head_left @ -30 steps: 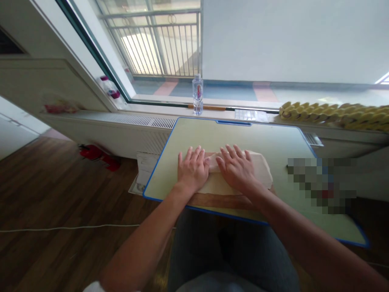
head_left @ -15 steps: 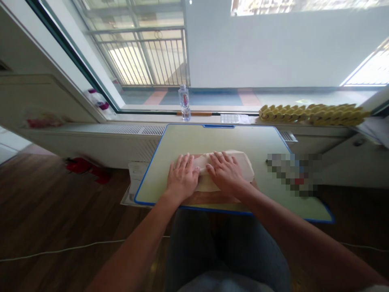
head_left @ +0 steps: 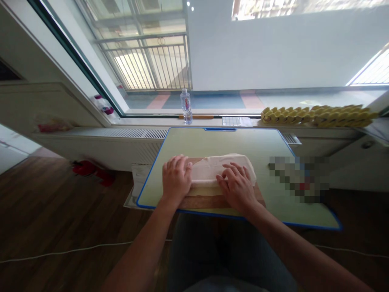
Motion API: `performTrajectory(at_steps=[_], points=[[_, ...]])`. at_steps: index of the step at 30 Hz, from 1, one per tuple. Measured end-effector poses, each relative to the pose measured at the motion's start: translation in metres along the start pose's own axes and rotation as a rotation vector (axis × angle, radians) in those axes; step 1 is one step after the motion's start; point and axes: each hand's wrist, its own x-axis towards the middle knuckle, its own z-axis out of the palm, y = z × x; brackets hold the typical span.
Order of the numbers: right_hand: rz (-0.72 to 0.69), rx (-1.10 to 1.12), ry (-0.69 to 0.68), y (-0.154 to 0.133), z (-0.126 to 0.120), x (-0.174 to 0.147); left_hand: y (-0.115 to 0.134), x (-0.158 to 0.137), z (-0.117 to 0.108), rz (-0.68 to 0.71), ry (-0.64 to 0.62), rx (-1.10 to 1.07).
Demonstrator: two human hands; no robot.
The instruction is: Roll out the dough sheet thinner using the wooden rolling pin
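Note:
A pale, cloth-like sheet [head_left: 212, 164] lies on a brown wooden board [head_left: 209, 201], with a raised fold running across it and a yellowish layer showing below. I cannot tell what the sheet is made of. My left hand [head_left: 175, 178] rests over the left end of the sheet and board, its fingers side by side and bent downward, the thumb toward the sheet. On the right part of the sheet lies my right hand [head_left: 237, 184], palm down, with fingers slightly apart and bent. Both palms hide what is beneath them.
Under the board is a light green tabletop [head_left: 194, 140] with a blue rim. A blurred-out item [head_left: 296, 180] lies at its right. On the windowsill stand a clear bottle [head_left: 186, 106] and a yellow ruffled object [head_left: 316, 115]. A red object [head_left: 91, 168] sits on the floor.
My hands have moved apart and slightly toward me: the left to the sheet's left end, the right further right. More of the sheet's middle and its fold now shows.

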Motion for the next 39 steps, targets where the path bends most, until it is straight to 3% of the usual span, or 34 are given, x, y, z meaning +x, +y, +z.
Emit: performTrajectory(at_steps=[2,5,12,18,25,29,32,39], points=[[-0.009,-0.024,0.002,-0.003,0.002,0.003,-0.015,0.004,0.007,-0.083,0.049,-0.049],[-0.03,-0.088,0.012,-0.003,0.003,0.007,-0.021,0.002,0.02,-0.103,0.05,-0.129],[0.059,-0.244,-0.015,0.011,-0.008,0.028,0.017,0.002,0.023,-0.074,-0.101,0.085],[0.032,-0.307,-0.103,0.003,0.002,0.04,0.03,0.015,0.027,0.0,-0.106,0.226],[0.123,-0.22,-0.248,0.006,0.016,0.086,0.023,0.065,0.043,-0.049,-0.249,0.225],[0.163,-0.163,-0.26,0.009,0.017,0.11,0.022,0.089,0.049,-0.056,-0.192,0.207],[0.127,-0.174,-0.251,0.007,0.014,0.101,0.022,0.079,0.046,-0.036,-0.155,0.178],[0.023,-0.273,-0.121,-0.004,0.01,0.044,0.03,0.003,0.026,0.02,-0.149,0.184]])
